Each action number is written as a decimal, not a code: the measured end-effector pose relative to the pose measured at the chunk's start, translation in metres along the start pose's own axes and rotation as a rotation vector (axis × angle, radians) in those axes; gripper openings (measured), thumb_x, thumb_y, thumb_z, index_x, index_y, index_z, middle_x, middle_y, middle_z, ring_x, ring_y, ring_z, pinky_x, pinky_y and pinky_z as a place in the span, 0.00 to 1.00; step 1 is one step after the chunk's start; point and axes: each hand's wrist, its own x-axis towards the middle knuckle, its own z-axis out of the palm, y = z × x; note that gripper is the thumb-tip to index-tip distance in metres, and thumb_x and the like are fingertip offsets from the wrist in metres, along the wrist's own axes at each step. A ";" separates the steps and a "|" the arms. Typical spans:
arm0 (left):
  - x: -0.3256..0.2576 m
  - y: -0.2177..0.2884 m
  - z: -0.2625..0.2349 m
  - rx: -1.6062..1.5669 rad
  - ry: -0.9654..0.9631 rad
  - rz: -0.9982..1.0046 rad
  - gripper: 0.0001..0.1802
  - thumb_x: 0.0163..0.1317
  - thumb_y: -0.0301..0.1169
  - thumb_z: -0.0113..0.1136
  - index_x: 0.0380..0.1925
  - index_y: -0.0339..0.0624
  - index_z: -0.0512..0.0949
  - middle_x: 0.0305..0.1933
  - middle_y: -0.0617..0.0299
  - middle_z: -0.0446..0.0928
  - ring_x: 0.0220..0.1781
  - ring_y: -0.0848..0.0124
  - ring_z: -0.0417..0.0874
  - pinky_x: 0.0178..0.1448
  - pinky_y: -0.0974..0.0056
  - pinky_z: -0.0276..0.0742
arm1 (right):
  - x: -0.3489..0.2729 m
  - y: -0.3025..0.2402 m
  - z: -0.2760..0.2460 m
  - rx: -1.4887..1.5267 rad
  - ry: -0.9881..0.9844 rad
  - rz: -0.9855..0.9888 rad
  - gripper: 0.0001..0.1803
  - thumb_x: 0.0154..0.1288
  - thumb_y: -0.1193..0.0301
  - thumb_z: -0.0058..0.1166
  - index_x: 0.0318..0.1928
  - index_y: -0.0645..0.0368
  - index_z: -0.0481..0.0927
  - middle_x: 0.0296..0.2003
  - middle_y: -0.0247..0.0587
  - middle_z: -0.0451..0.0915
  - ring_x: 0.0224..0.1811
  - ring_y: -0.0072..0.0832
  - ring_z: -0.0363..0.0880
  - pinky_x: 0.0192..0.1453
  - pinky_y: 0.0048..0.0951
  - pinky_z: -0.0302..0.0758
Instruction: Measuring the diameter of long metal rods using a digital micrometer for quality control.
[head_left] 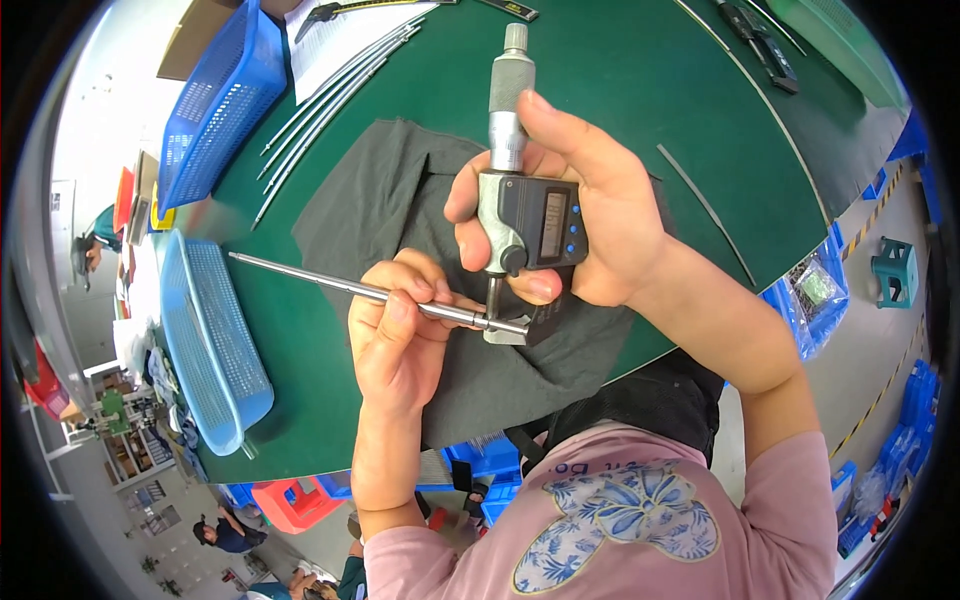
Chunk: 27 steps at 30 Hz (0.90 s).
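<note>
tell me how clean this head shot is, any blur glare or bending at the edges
Head view: the left hand, the metal rod it holds, the right hand and the digital micrometer are sharp under even light, with soft shadows; a faint sheen lies on the micrometer's screen; the green table edge and the blue baskets bow strongly toward the dark round rim.

Pink long-sleeved top, sleeves pushed up, blue-white flower print on chest; bare forearms.
</note>
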 end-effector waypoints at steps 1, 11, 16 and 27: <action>0.000 0.000 0.000 0.000 -0.005 0.001 0.10 0.60 0.32 0.47 0.32 0.33 0.66 0.33 0.53 0.64 0.33 0.63 0.75 0.41 0.57 0.77 | 0.000 0.000 -0.002 0.008 -0.024 0.011 0.36 0.60 0.44 0.29 0.33 0.70 0.72 0.22 0.51 0.75 0.09 0.27 0.67 0.10 0.20 0.64; -0.011 0.020 0.014 -0.015 0.202 0.008 0.11 0.54 0.33 0.48 0.31 0.35 0.66 0.23 0.59 0.63 0.12 0.67 0.69 0.21 0.69 0.68 | 0.001 -0.009 -0.005 -0.269 0.110 -0.143 0.33 0.59 0.48 0.31 0.36 0.71 0.73 0.22 0.47 0.76 0.08 0.22 0.65 0.12 0.18 0.63; -0.052 0.034 0.021 -0.230 0.100 -0.299 0.11 0.47 0.31 0.50 0.26 0.32 0.68 0.11 0.66 0.58 0.06 0.79 0.57 0.11 0.72 0.48 | 0.005 -0.012 -0.007 -0.481 0.336 -0.287 0.17 0.51 0.65 0.53 0.37 0.67 0.73 0.26 0.42 0.77 0.11 0.16 0.64 0.15 0.15 0.60; -0.075 0.039 0.002 -0.589 -0.250 -0.508 0.19 0.47 0.28 0.47 0.37 0.21 0.65 0.10 0.68 0.59 0.09 0.81 0.59 0.12 0.75 0.50 | 0.009 -0.014 -0.007 -0.390 0.317 -0.363 0.14 0.48 0.74 0.57 0.36 0.65 0.73 0.24 0.37 0.74 0.15 0.16 0.66 0.17 0.17 0.63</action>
